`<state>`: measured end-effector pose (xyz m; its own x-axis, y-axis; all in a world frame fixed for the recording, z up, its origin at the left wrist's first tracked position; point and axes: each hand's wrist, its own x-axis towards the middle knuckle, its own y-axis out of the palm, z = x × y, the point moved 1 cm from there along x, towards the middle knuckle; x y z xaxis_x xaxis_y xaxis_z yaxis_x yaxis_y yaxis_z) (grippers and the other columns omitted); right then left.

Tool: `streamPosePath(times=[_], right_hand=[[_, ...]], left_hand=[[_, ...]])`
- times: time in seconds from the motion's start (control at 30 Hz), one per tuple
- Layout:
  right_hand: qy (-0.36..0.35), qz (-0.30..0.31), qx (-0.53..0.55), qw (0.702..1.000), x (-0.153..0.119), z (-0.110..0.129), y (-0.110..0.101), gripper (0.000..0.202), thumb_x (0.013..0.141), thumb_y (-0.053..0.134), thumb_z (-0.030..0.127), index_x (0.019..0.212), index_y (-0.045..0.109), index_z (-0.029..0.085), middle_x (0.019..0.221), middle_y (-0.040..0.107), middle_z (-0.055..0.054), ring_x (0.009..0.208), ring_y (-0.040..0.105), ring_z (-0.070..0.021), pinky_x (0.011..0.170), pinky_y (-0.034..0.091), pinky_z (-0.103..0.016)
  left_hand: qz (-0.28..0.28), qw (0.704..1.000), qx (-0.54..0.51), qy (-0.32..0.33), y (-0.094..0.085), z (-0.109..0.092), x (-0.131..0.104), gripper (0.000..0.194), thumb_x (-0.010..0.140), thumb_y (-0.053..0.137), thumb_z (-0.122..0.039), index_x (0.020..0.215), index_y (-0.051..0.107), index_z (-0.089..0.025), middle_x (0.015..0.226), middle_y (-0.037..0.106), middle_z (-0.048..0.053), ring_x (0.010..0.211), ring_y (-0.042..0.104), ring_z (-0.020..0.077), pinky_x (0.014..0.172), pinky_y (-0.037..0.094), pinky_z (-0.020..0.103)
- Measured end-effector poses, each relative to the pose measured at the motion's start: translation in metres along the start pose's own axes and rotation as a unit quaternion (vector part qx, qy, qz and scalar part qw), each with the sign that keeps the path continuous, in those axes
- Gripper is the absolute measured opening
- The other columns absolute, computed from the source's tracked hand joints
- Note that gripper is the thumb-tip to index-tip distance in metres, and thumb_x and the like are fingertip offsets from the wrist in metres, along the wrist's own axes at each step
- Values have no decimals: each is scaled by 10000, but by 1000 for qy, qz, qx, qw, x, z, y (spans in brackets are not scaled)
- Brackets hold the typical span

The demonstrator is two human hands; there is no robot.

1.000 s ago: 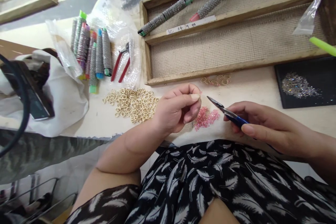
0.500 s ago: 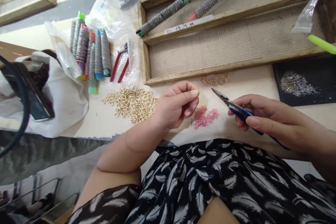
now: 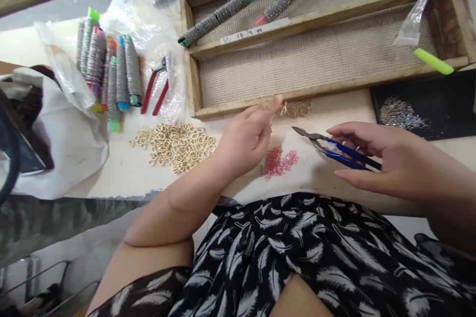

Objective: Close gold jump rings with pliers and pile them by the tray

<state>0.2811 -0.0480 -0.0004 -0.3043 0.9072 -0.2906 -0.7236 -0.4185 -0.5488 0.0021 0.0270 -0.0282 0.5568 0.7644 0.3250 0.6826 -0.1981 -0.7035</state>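
Note:
My left hand [image 3: 251, 136] is at the near rim of the wooden tray, thumb and index finger pinched beside a few gold rings [image 3: 303, 108]. A tiny pinkish item shows at the fingertips, too small to name. My right hand [image 3: 386, 158] holds blue-handled pliers [image 3: 345, 152], tips pointing left and fingers loosely around the handles. Below and between the hands lies a heap of pink beads [image 3: 278, 162]. A large pile of gold rings [image 3: 178, 146] spreads to the left of my left hand.
The mesh-bottomed wooden tray [image 3: 316, 87] spans the back, holding two bead-wrapped rods [image 3: 219, 17]. A black mat [image 3: 446, 104] with shiny beads lies right. Several wrapped rods [image 3: 122, 77], red-handled cutters [image 3: 150, 91] and a white cloth [image 3: 78, 138] are left.
My left hand has moved up toward the tray rim and the small group of gold rings. The pliers' handles have spread apart in my right hand. The whole view has shifted slightly.

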Motion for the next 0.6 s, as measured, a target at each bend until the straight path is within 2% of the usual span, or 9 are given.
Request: streamPosePath(times=[0.1,0.17,0.27,0.3,0.33,0.43,0.5,0.57,0.6], right_hand=[[-22,14,-52,998,1,3,-3,514,885,761,555,1285,709,237,1116,813,-120,893,787,-354,723,664,-484],[-30,21,-77,996,3,4,-5,486,914,743,521,1296,700,222,1126,811,-119,900,788,-332,783,663,-475],[-67,-11,-100,993,4,3,-8,482,914,741,510,1290,700,211,1125,800,-135,908,778,-331,825,658,-480],[-83,-19,-107,991,4,3,-8,472,917,739,497,1293,699,214,1125,796,-137,908,773,-333,816,656,-478],[-99,-23,-113,988,4,4,-8,453,926,733,481,1296,700,223,1126,793,-136,909,768,-333,801,654,-473],[-140,-9,-128,982,4,5,-4,367,959,703,448,1281,716,273,1104,795,-107,885,757,-316,743,639,-437],[-163,11,-141,976,3,6,-1,356,973,692,446,1291,724,289,1120,803,-88,857,757,-294,731,633,-418],[-186,14,-164,969,1,5,1,384,990,680,425,1341,720,276,1213,803,-94,912,778,-302,784,646,-434],[-199,5,-179,964,1,4,2,405,999,669,406,1376,711,265,1279,793,-107,992,787,-326,850,654,-463]], left_hand=[[-43,997,38,45,-1,2,2,393,1005,555,-73,1361,720,-92,1215,843,124,1116,811,186,1004,659,285],[-60,996,41,50,-4,3,2,285,994,605,-92,1223,773,-70,1134,857,142,1061,820,194,969,668,283],[-51,998,34,25,-15,3,2,191,965,638,-115,1055,806,-134,986,858,90,931,807,192,865,667,307],[-35,999,32,10,-19,3,1,181,961,637,-130,1005,809,-161,925,845,63,862,788,184,816,652,308],[10,999,28,-14,-22,3,0,179,959,634,-152,975,811,-175,898,831,48,826,769,177,784,630,305],[144,986,44,-66,-31,0,-1,205,945,615,-187,931,820,-179,910,821,52,851,757,198,782,587,320],[211,971,70,-84,-38,-2,-1,227,942,597,-196,941,824,-182,934,827,53,885,762,220,803,577,340],[216,967,87,-102,-49,-3,0,228,945,595,-216,963,821,-188,947,829,47,891,762,224,815,571,349],[190,972,87,-105,-56,-3,0,218,943,601,-229,948,815,-192,919,822,44,866,756,218,798,564,346]])
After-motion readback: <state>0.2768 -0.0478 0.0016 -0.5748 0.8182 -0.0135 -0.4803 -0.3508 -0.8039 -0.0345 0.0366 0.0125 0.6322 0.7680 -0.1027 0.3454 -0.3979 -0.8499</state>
